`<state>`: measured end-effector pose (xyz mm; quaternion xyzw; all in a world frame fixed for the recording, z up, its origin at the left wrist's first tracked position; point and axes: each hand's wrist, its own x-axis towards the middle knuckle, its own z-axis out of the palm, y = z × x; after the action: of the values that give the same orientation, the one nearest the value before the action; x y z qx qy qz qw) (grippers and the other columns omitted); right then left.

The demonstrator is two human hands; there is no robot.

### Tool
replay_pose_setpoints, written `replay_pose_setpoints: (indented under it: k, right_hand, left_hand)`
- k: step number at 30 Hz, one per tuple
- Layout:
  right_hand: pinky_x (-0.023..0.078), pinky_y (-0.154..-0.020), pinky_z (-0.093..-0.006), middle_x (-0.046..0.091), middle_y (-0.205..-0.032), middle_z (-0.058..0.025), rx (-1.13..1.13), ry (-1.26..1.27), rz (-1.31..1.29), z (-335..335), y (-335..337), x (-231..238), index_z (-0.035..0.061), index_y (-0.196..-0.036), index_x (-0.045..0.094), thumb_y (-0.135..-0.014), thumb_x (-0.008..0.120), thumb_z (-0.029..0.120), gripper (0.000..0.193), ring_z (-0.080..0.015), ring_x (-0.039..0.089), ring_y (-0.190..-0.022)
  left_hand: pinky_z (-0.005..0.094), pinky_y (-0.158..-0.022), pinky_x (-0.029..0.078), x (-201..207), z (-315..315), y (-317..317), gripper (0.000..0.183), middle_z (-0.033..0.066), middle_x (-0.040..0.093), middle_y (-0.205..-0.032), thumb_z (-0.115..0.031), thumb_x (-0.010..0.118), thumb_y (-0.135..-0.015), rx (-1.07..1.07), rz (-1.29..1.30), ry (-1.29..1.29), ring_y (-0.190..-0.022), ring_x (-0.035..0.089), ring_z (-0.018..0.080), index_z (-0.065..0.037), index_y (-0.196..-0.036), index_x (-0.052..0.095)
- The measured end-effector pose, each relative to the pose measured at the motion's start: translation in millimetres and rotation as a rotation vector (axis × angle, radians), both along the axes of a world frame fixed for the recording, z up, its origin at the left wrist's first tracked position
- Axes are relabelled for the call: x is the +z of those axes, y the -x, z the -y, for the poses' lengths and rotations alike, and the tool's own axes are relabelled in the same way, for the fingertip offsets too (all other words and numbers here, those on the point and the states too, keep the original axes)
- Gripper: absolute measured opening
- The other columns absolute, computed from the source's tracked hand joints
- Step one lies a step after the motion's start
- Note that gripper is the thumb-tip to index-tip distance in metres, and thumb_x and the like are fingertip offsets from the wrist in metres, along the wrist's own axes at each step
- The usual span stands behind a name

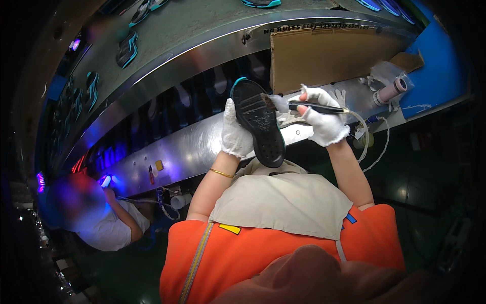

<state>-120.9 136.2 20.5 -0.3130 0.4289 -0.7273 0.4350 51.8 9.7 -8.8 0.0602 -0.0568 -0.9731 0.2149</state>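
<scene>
A black shoe sole [257, 121] with a teal rim at its toe is held upright in front of my chest, its face with grooves and small holes turned to me. My left hand [236, 133], in a white glove with bare fingertips, grips it along the left edge. In my right hand [321, 116], gloved the same way, is a black-handled brush [318, 106]. Its bristle end lies against or just beside the sole's right edge; I cannot tell which. A pale tube [362, 124] runs from the back of the handle.
Dark soles stand in a row on a rack [185, 99] behind a metal ledge [192, 147]. Above it, a conveyor belt [202, 25] carries several soles. A cardboard sheet [324, 55] and a pink roll [392, 91] lie right. A co-worker [109, 218] sits left, near red-handled pliers [151, 175].
</scene>
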Motion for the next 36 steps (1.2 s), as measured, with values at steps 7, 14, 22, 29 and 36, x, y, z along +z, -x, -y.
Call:
replay_pose_setpoints:
  k: [7, 14, 22, 29, 36]
  right_hand:
    - [0.053, -0.069, -0.0251, 0.065, -0.093, -0.0081, -0.042, -0.024, -0.149, 14.4, -18.5, 5.1, -0.0003, -0.1, 0.056, -0.081, 0.064, -0.002, 0.021, -0.0101, 0.062, -0.075]
    - [0.051, -0.072, -0.0241, 0.064, -0.09, -0.0059, -0.134, 0.061, -0.435, 24.6, -48.6, -2.9, 0.0009, -0.096, 0.058, -0.08, 0.065, -0.001, 0.018, -0.0089, 0.062, -0.078]
    - [0.051, -0.073, -0.0243, 0.063, -0.089, -0.0079, -0.15, 0.07, -0.337, 18.4, -41.6, -3.4, 0.0, -0.096, 0.055, -0.08, 0.062, -0.005, 0.018, -0.0092, 0.062, -0.077]
    - [0.05, -0.07, -0.0242, 0.062, -0.09, -0.0063, 0.023, -0.001, -0.45, 5.1, -46.1, -5.6, 0.0011, -0.096, 0.058, -0.078, 0.065, -0.004, 0.019, -0.0113, 0.061, -0.08]
    - [0.051, -0.068, -0.0251, 0.062, -0.088, -0.0091, -0.051, 0.142, -0.775, 1.1, -58.0, -0.6, 0.0012, -0.09, 0.061, -0.073, 0.067, -0.005, 0.019, -0.0141, 0.062, -0.076]
  left_hand:
    - [0.0457, -0.105, 0.037, 8.2, -28.1, 7.0, 0.078, 0.0155, 0.045, -0.135, -0.069, 0.031, -0.088, 0.081, 0.068, 0.223, -0.122, 0.047, 0.0322, -0.008, -0.137, 0.039]
    - [0.0379, -0.103, 0.039, -33.0, -27.4, 9.8, 0.06, 0.0099, 0.055, -0.125, -0.059, 0.035, -0.093, 0.291, 0.251, 0.305, -0.115, 0.052, 0.0243, -0.011, -0.127, 0.051]
    - [0.0371, -0.097, 0.043, -4.1, -25.1, 2.8, 0.057, 0.0087, 0.06, -0.117, -0.057, 0.038, -0.093, 0.211, 0.213, 0.257, -0.109, 0.055, 0.0232, -0.011, -0.121, 0.056]
    - [0.0382, -0.089, 0.049, 1.0, -15.3, -6.8, 0.061, 0.0099, 0.063, -0.106, -0.06, 0.036, -0.092, 0.186, 0.373, 0.212, -0.096, 0.06, 0.0247, -0.009, -0.115, 0.058]
    - [0.0397, -0.092, 0.048, 7.0, -1.8, -13.8, 0.06, 0.012, 0.063, -0.112, -0.057, 0.04, -0.091, 0.051, 0.297, 0.225, -0.1, 0.06, 0.0261, -0.008, -0.119, 0.058]
